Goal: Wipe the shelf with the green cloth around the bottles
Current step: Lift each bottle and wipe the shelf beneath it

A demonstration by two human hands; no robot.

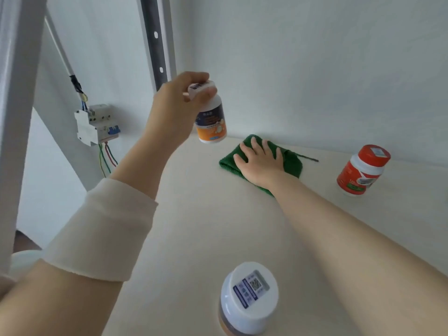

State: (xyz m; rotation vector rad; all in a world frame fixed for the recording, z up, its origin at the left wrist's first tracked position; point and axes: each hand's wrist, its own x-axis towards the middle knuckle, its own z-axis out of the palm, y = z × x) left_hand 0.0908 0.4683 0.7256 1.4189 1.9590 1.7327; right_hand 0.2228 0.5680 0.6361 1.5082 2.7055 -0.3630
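Note:
My left hand grips a white-capped bottle with a dark blue and orange label by its cap and holds it in the air above the back left of the cream shelf. The green cloth lies folded near the back wall, and my right hand presses flat on it with fingers spread. A red-capped bottle with a red label stands at the back right. A white-capped bottle stands at the shelf's front edge.
A thin dark rod lies on the shelf behind the cloth. To the left, a grey slotted upright rises, and a circuit breaker with coloured wires hangs on the wall. The white wall closes the shelf's back.

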